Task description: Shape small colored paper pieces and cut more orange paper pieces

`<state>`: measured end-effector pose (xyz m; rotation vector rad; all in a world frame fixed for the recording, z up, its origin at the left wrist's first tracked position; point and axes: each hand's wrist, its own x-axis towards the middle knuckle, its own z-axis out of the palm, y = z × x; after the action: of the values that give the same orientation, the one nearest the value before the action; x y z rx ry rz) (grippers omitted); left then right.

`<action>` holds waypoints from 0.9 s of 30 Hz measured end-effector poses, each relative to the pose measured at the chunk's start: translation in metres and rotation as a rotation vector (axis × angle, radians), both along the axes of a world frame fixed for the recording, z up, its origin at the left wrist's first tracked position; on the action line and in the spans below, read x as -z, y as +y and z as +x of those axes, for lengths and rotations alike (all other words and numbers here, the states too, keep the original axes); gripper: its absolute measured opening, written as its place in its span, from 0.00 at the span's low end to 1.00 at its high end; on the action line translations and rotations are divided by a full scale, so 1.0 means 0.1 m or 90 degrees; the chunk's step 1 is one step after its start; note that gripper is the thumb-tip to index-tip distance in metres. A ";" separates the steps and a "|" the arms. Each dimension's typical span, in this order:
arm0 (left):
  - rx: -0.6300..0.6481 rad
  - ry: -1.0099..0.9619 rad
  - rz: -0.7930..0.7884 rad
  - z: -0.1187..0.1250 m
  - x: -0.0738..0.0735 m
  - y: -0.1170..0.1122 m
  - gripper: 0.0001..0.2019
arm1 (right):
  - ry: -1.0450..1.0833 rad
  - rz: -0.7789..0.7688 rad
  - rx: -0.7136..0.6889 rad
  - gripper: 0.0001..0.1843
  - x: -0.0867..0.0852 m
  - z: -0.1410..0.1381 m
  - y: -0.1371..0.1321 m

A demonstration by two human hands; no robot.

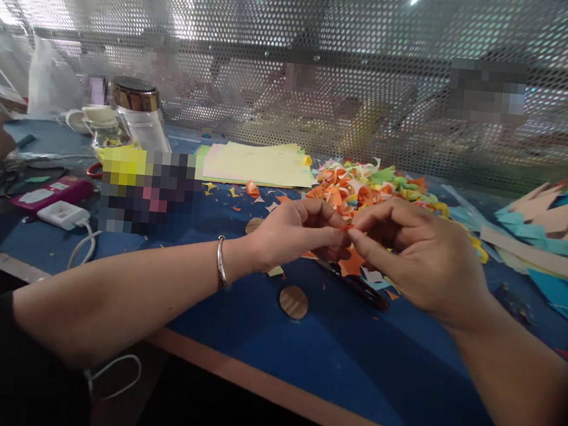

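My left hand (pixel 307 231) and my right hand (pixel 410 250) meet fingertip to fingertip above the blue table. Between them they pinch a small piece of orange paper (pixel 350 227), mostly covered by the fingers. Right behind the hands lies a heap of folded paper pieces (pixel 346 188) in orange, yellow and green. Beneath the hands are orange paper scraps (pixel 352 262) and dark-handled scissors (pixel 366 292), partly hidden. A round brown cardboard disc (pixel 293 303) rests nearer the table's front edge, and another disc (pixel 253 225) is half covered by my left wrist.
Stacked coloured paper sheets (pixel 258 164) lie behind my left hand. A lidded clear bottle (pixel 144 111), a magenta box (pixel 51 194) and a white charger (pixel 64 215) stand left. Blue and peach paper pieces (pixel 561 230) fill the right. A perforated metal screen (pixel 323 104) closes the back.
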<state>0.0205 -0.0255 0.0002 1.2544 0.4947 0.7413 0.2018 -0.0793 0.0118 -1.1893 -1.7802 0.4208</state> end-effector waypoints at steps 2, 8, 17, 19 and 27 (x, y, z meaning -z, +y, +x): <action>-0.012 0.003 0.018 0.00 0.00 0.00 0.12 | 0.001 0.005 -0.005 0.09 0.00 0.00 0.00; -0.033 0.020 0.059 0.00 0.01 0.00 0.09 | -0.013 0.001 0.003 0.07 0.00 -0.01 0.01; -0.045 0.048 0.091 -0.02 0.02 0.02 0.09 | 0.010 -0.027 -0.001 0.06 -0.02 -0.02 0.02; -0.046 0.047 0.121 -0.02 0.03 0.02 0.09 | 0.017 -0.036 0.005 0.08 -0.01 -0.02 0.02; -0.083 0.092 0.245 0.00 0.09 0.08 0.06 | 0.001 -0.075 0.001 0.12 0.04 0.02 0.04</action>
<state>0.0205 -0.0176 -0.0092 1.6551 0.5727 0.8873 0.2037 -0.0751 0.0082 -1.2712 -1.7723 0.5317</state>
